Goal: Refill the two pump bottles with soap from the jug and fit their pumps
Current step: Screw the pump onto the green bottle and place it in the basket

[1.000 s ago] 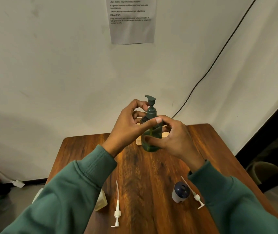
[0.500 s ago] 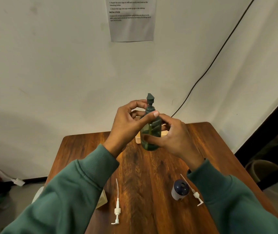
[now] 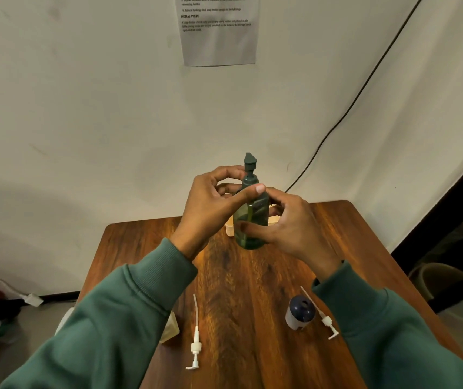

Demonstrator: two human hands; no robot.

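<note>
A brown wooden bench stands against a pale wall. A printed sheet hangs on the wall above it. A black cable slants down the wall to the bench's far edge. A white plug lies on the floor at left, and a round bin stands at right.

Wooden table — left white pump, right white pump, blue-capped bottle.

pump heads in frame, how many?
3. The dark green pump is fitted on the held green bottle. The left white pump lies loose on the table. The right white pump lies beside the navy-topped container. Others may be hidden.
</note>
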